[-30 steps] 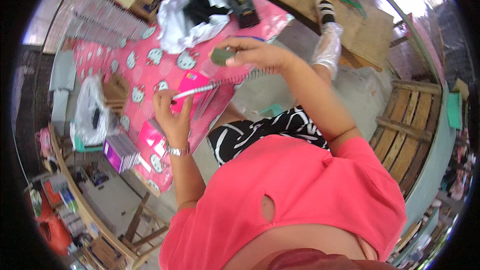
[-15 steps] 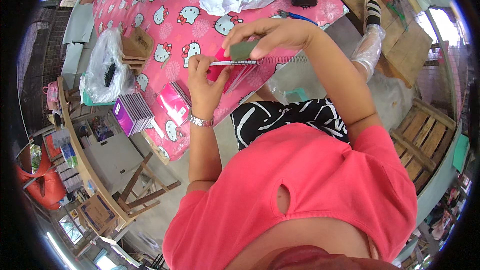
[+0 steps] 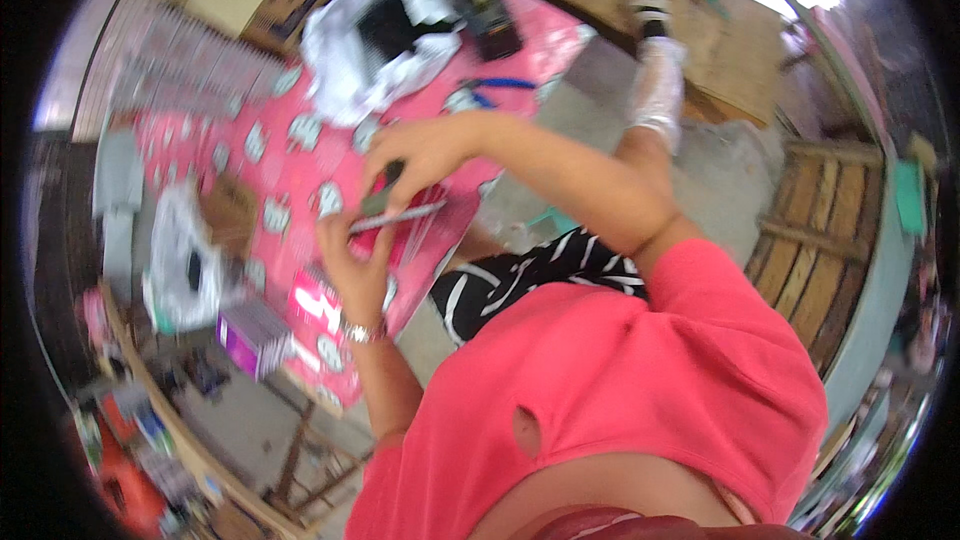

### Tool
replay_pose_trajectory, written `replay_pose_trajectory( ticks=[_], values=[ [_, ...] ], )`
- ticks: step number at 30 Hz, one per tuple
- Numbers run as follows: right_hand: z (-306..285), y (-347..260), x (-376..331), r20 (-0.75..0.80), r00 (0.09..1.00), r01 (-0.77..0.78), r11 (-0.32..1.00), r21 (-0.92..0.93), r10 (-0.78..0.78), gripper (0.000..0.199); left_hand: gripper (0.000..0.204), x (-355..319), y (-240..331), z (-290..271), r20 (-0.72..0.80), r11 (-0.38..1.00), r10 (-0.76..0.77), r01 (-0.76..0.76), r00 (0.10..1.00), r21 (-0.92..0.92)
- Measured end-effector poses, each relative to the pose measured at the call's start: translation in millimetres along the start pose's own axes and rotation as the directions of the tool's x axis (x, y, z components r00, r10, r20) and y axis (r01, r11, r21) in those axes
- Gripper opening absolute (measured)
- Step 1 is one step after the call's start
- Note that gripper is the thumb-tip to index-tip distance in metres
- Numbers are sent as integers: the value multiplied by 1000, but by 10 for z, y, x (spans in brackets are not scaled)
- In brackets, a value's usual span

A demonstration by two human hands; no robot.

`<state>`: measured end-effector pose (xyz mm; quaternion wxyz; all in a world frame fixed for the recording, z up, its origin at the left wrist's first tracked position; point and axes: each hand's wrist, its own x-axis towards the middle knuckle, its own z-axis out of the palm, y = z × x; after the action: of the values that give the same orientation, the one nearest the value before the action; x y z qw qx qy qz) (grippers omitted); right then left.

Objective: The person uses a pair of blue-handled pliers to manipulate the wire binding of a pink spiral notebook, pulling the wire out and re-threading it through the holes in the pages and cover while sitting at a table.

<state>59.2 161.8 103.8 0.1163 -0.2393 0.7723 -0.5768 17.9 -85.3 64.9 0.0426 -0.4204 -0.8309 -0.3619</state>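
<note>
A pink-covered notebook (image 3: 408, 236) is tilted on edge over the table, its pale bound edge facing up. My left hand (image 3: 350, 270) grips its left end, thumb on the near side and fingers on the far side. My right hand (image 3: 425, 158) is bent over the same edge, closed around a small dull-green block (image 3: 376, 203). A dark spot shows between those fingers, too blurred to name. Whether the block touches the binding I cannot tell. Beside my left wrist lie another pink notebook (image 3: 312, 297) and a stack of purple spiral notebooks (image 3: 258, 335).
The pink patterned tablecloth (image 3: 250, 210) carries white plastic with black coils (image 3: 385, 30), a black tape dispenser (image 3: 490, 15) and blue-handled pliers (image 3: 500, 85). A clear plastic bag (image 3: 180, 270) stands at the left by brown cardboard (image 3: 230, 215). A wooden pallet (image 3: 820, 250) is at the right.
The view has swung and blurred, shifting hands and notebook to the left and lower in the picture. The coil that stuck out to the right of the notebook no longer shows.
</note>
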Motion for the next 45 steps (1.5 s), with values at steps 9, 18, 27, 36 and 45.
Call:
replay_pose_trajectory(
  ticks=[9, 18, 27, 36, 45],
  values=[
    [168, 35, 95, -88, 992, -72, 978, 197, 90, 55, 35, 13, 25, 72, -35, 975, -106, 97, 994, -202],
    [-52, 1138, -100, -753, 636, -494, 838, -232, 167, 58, 33, 32, -109, 99, -85, 989, -134, 127, 987, -79],
    [125, 965, -1082, -823, 543, -274, 891, -362, -168, 42, 32, 43, -36, 88, -206, 916, -349, 287, 914, -279],
    [969, 711, -3191, -830, -19, -860, 415, 297, 557, 48, 30, 117, 455, -12, -339, 965, 86, 6, 937, 261],
    [1347, 945, -3389, -648, -196, -856, 194, 479, 736, 101, 54, 39, -446, 127, -278, 968, -118, 173, 953, 180]
  ],
)
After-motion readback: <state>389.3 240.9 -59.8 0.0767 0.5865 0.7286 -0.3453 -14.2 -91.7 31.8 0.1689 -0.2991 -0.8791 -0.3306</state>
